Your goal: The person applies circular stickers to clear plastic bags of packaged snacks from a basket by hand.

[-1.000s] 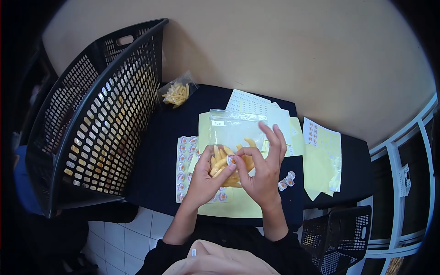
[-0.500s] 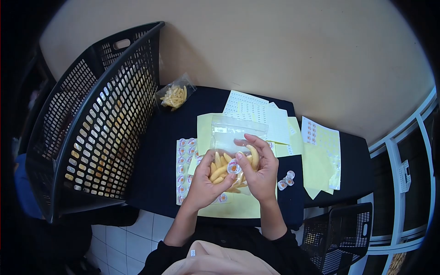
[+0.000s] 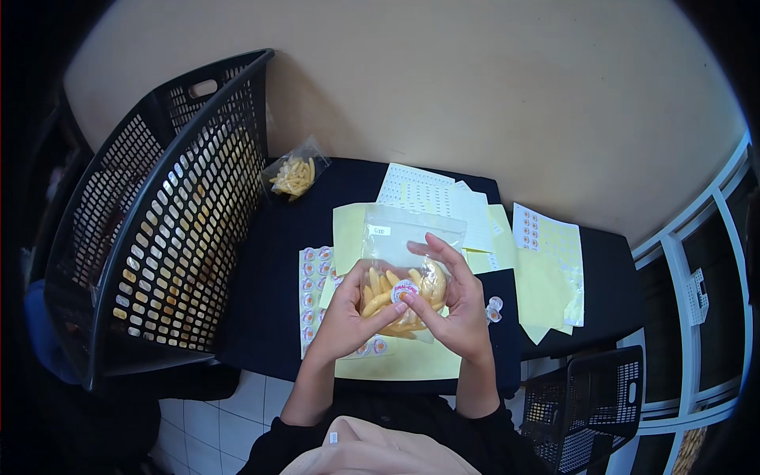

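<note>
I hold a clear zip bag (image 3: 408,237) of yellow snack sticks above the dark table (image 3: 269,261). My left hand (image 3: 348,317) grips its lower left side. My right hand (image 3: 455,305) wraps its right side, with the thumb pressed on a round orange-and-white sticker (image 3: 404,290) on the bag's front. A small white label sits near the bag's top. Under my hands lies a sheet of round stickers (image 3: 313,297) on yellow paper (image 3: 396,364).
A large black mesh basket (image 3: 166,214) stands tilted at the left. A second bag of snack sticks (image 3: 293,176) lies beside it. White and yellow sticker sheets (image 3: 546,253) cover the table's right side. A few loose stickers (image 3: 495,309) lie by my right hand. A smaller black basket (image 3: 586,396) sits at lower right.
My right hand's fingers came down from spread to curled around the bag. The round sticker now sits flat on the bag's front under my thumbs. The bag shifted slightly lower.
</note>
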Demonstrator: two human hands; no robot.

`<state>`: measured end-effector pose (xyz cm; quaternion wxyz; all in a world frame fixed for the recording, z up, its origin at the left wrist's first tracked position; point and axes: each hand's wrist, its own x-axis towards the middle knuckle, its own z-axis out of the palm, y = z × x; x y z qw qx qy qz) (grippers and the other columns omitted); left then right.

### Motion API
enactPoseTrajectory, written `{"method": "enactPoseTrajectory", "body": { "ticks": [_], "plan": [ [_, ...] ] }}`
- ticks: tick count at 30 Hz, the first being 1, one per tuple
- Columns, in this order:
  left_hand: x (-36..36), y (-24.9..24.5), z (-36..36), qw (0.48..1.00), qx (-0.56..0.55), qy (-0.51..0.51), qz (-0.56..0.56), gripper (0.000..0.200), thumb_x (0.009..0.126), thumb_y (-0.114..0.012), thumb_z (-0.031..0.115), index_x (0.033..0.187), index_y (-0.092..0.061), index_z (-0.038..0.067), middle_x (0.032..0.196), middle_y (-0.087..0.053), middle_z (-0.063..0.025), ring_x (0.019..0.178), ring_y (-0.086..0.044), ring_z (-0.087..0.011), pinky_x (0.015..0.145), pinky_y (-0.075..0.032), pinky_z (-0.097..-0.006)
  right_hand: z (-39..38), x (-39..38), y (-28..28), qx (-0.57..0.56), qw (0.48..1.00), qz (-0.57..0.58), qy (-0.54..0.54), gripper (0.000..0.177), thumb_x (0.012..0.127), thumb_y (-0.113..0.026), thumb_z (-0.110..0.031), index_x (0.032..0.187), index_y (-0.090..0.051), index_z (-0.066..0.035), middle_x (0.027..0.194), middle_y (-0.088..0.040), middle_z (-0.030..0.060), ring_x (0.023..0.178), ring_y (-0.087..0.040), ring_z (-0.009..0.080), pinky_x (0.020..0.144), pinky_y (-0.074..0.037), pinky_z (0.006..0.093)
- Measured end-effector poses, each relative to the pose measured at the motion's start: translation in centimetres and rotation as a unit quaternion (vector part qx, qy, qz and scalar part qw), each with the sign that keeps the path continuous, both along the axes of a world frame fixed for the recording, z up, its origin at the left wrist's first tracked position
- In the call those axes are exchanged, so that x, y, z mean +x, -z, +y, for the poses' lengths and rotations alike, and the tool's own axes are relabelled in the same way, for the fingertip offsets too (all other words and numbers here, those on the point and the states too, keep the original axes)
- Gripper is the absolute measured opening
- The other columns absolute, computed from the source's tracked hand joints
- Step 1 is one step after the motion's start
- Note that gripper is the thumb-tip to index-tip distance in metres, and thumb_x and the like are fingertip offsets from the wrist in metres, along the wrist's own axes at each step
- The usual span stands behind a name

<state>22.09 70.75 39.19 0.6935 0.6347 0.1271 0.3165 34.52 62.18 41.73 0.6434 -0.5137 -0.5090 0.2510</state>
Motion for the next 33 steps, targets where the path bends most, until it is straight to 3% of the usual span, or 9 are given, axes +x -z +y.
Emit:
{"method": "enactPoseTrajectory", "body": {
  "ticks": [11, 14, 15, 21, 23, 24, 27, 29, 33],
  "plan": [
    [3.9, 0.6, -2.4, 0.989, 0.021, 0.147, 0.02, 0.048, 0.074, -0.055, 0.003, 0.117, -0.033, 0.003, 0.104, -0.05, -0.0109, 0.094, -0.052, -0.0149, 0.081, -0.043, -0.0282, -6.4, 2.9, 1.2, -0.016, 0.998, 0.019, 0.053, 0.066, 0.068, -0.056, 0.01, 0.126, -0.028, -0.001, 0.12, -0.043, 0.0153, 0.106, -0.047, 0.0196, 0.084, -0.043, 0.0263],
    [5.5, 0.5, -3.2, 0.976, 0.095, 0.191, 0.049, 0.063, 0.074, -0.059, 0.006, 0.126, -0.022, 0.007, 0.119, -0.041, -0.0129, 0.105, -0.046, -0.0205, 0.085, -0.041, -0.0325, -9.9, 5.2, 2.3, -0.015, 0.969, -0.078, 0.235, 0.061, 0.07, -0.056, 0.007, 0.124, -0.03, 0.0, 0.119, -0.043, 0.0147, 0.109, -0.043, 0.0206, 0.089, -0.039, 0.03],
    [5.6, 0.5, -2.6, 0.978, 0.122, 0.159, 0.055, 0.062, 0.073, -0.061, 0.007, 0.125, -0.027, 0.007, 0.124, -0.037, -0.012, 0.108, -0.043, -0.0229, 0.084, -0.041, -0.033, -11.7, 7.1, 3.0, -0.01, 0.935, -0.159, 0.316, 0.058, 0.071, -0.056, 0.005, 0.124, -0.031, 0.001, 0.119, -0.043, 0.0145, 0.11, -0.042, 0.0211, 0.091, -0.037, 0.0313],
    [4.4, 5.1, 12.2, 0.935, 0.228, -0.229, 0.147, 0.051, 0.067, -0.067, 0.015, 0.11, -0.042, 0.007, 0.117, -0.039, -0.0086, 0.105, -0.042, -0.0234, 0.082, -0.04, -0.0357, -30.9, 19.4, 11.7, 0.125, 0.687, -0.005, 0.716, 0.048, 0.071, -0.061, -0.001, 0.114, -0.04, 0.003, 0.115, -0.045, 0.0156, 0.101, -0.047, 0.0234, 0.085, -0.042, 0.0344],
    [3.0, 7.0, 17.3, 0.798, 0.378, -0.387, 0.265, 0.049, 0.067, -0.066, 0.019, 0.108, -0.043, 0.005, 0.12, -0.034, -0.0178, 0.111, -0.035, -0.0335, 0.093, -0.03, -0.0392, -37.2, 21.2, 15.6, 0.131, 0.55, 0.056, 0.823, 0.05, 0.069, -0.061, -0.002, 0.113, -0.038, 0.005, 0.105, -0.05, 0.0154, 0.092, -0.052, 0.0243, 0.079, -0.046, 0.0341],
    [2.2, 7.7, 19.3, 0.745, 0.427, -0.419, 0.294, 0.049, 0.067, -0.065, 0.021, 0.109, -0.043, 0.005, 0.122, -0.032, -0.0196, 0.114, -0.03, -0.0353, 0.093, -0.03, -0.0412, -40.6, 21.7, 17.9, 0.088, 0.526, 0.061, 0.844, 0.049, 0.066, -0.062, -0.002, 0.109, -0.04, 0.006, 0.098, -0.053, 0.016, 0.085, -0.054, 0.0251, 0.074, -0.048, 0.0346],
    [1.0, 8.9, 22.4, 0.699, 0.438, -0.412, 0.386, 0.045, 0.067, -0.065, 0.017, 0.106, -0.046, 0.006, 0.121, -0.033, -0.0187, 0.111, -0.032, -0.0359, 0.092, -0.031, -0.0412, -46.7, 21.8, 24.2, -0.039, 0.412, 0.116, 0.903, 0.043, 0.055, -0.064, -0.003, 0.092, -0.045, 0.009, 0.081, -0.056, 0.0179, 0.071, -0.057, 0.0268, 0.063, -0.05, 0.0359],
    [0.7, 9.6, 24.0, 0.723, 0.428, -0.39, 0.377, 0.041, 0.066, -0.064, 0.015, 0.103, -0.048, 0.005, 0.116, -0.036, -0.0179, 0.109, -0.035, -0.0345, 0.091, -0.033, -0.0396, -46.7, 22.1, 26.6, 0.066, 0.299, 0.249, 0.919, 0.043, 0.052, -0.065, -0.003, 0.087, -0.043, 0.01, 0.082, -0.055, 0.0204, 0.069, -0.057, 0.0275, 0.062, -0.051, 0.037],
    [0.9, 9.8, 25.3, 0.786, 0.379, -0.378, 0.311, 0.03, 0.066, -0.063, 0.009, 0.093, -0.054, 0.002, 0.103, -0.043, -0.0153, 0.099, -0.043, -0.0305, 0.088, -0.036, -0.0351, -47.1, 22.4, 27.8, 0.135, 0.27, 0.352, 0.886, 0.052, 0.052, -0.066, -0.005, 0.093, -0.038, 0.011, 0.092, -0.052, 0.0215, 0.074, -0.056, 0.029, 0.064, -0.051, 0.0367]
  ]
}}
